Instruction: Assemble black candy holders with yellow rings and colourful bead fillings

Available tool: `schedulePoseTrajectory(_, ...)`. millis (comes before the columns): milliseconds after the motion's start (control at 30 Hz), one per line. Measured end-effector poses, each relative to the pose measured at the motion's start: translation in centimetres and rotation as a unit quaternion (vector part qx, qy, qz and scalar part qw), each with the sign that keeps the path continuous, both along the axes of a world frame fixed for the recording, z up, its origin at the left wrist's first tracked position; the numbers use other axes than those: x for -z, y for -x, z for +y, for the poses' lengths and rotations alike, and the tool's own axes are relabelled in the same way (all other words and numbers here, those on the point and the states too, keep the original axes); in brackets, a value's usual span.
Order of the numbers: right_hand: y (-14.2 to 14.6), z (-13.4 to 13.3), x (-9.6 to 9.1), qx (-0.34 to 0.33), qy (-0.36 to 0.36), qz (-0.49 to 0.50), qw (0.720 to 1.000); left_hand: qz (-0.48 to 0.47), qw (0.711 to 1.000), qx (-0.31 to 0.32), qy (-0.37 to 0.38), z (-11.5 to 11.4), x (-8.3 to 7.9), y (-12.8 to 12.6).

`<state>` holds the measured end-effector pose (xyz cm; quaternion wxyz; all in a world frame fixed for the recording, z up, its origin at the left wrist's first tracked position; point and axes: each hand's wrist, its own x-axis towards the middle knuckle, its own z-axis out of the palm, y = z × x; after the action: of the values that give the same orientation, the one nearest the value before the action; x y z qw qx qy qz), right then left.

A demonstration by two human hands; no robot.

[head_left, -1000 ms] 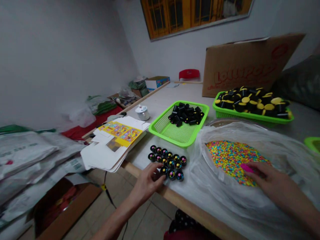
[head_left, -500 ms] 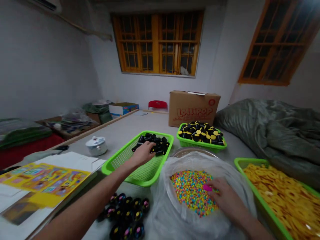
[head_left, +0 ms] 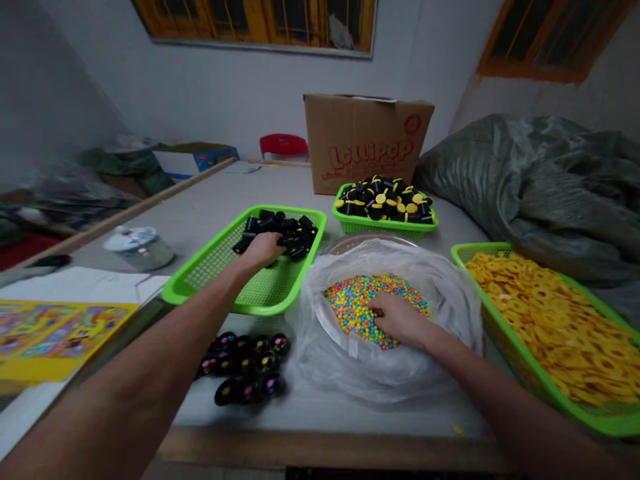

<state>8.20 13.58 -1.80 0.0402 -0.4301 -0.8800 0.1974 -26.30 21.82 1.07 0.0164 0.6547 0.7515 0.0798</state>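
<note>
My left hand (head_left: pixel 265 249) reaches into a green basket (head_left: pixel 197 275), its fingers curled on one of the small black cylindrical containers (head_left: pixel 299 239) piled at the far end. My right hand (head_left: pixel 397 317) is closed, fingertips down among tiny multicoloured candy balls (head_left: pixel 357 293). These lie in a clear plastic bag (head_left: pixel 445 293) that lines a round metal bowl (head_left: pixel 377 238). The small pink scoop-like piece seen in its fingers earlier is hidden now. Nearer me, several black containers (head_left: pixel 245 363) stand in rows, with coloured bits showing in their tops.
Behind stands a green basket (head_left: pixel 385 227) of black containers with yellow caps, before a cardboard box (head_left: pixel 367 143). On the right, another green basket (head_left: pixel 565 400) holds yellow rings (head_left: pixel 545 320). A lidded pot (head_left: pixel 140 248) and printed yellow sheets (head_left: pixel 65 337) are at left.
The view has tilted down. My right hand has moved left and lowered into the candy balls, and the pink piece has gone out of sight. My left hand stays at the black containers.
</note>
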Motion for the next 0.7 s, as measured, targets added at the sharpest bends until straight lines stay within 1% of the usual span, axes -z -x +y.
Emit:
schedulePoseTrajectory(33,0.2,0.2,0.4,0.004,0.025,0.031,0.999,-0.013,1.000,-0.002,-0.012,-0.8,-0.4,0.0)
schedulePoseTrajectory(67,0.2,0.4,0.7,0.008,0.049,0.064,0.997,-0.046,0.998,-0.003,-0.029,-1.7,-0.9,0.0)
schedulePoseTrajectory(100,0.3,0.5,1.1,0.013,0.072,0.098,0.992,-0.106,0.993,-0.002,-0.051,-2.7,-1.5,-0.3)
schedulePoseTrajectory(133,0.3,0.6,1.3,0.017,0.093,0.133,0.987,-0.187,0.980,0.004,-0.074,-3.8,-2.2,-0.7)
schedulePoseTrajectory(167,0.3,0.6,1.5,0.021,0.112,0.165,0.980,-0.278,0.956,0.013,-0.095,-5.0,-2.9,-1.3)
schedulePoseTrajectory(233,0.1,0.6,1.6,0.025,0.142,0.218,0.965,-0.432,0.894,0.037,-0.111,-7.4,-4.3,-3.0)
schedulePoseTrajectory(267,0.0,0.6,1.5,0.026,0.149,0.235,0.960,-0.474,0.873,0.050,-0.105,-8.5,-4.9,-4.1)
schedulePoseTrajectory(333,-0.5,0.4,1.2,0.035,0.161,0.270,0.949,-0.521,0.846,0.078,-0.080,-10.3,-5.6,-6.4)
schedulePoseTrajectory(400,-1.3,0.3,0.9,0.052,0.185,0.316,0.929,-0.538,0.834,0.115,-0.037,-11.5,-5.6,-8.9)
schedulePoseTrajectory(433,-1.7,0.1,0.8,0.060,0.198,0.340,0.917,-0.533,0.834,0.138,-0.014,-11.8,-5.2,-10.1)
schedulePoseTrajectory(500,-2.7,-0.1,0.5,0.070,0.215,0.374,0.899,-0.495,0.848,0.187,0.015,-12.0,-4.2,-12.5)
schedulePoseTrajectory(533,-3.3,-0.3,0.3,0.074,0.215,0.379,0.897,-0.466,0.859,0.212,0.021,-12.0,-3.5,-13.7)
schedulePoseTrajectory(600,-4.2,-0.6,-0.1,0.088,0.199,0.376,0.901,-0.396,0.880,0.262,0.029,-11.9,-2.3,-16.0)
schedulePoseTrajectory(700,-5.3,-1.2,-0.6,0.106,0.154,0.334,0.924,-0.282,0.902,0.324,0.045,-11.8,-0.9,-18.8)
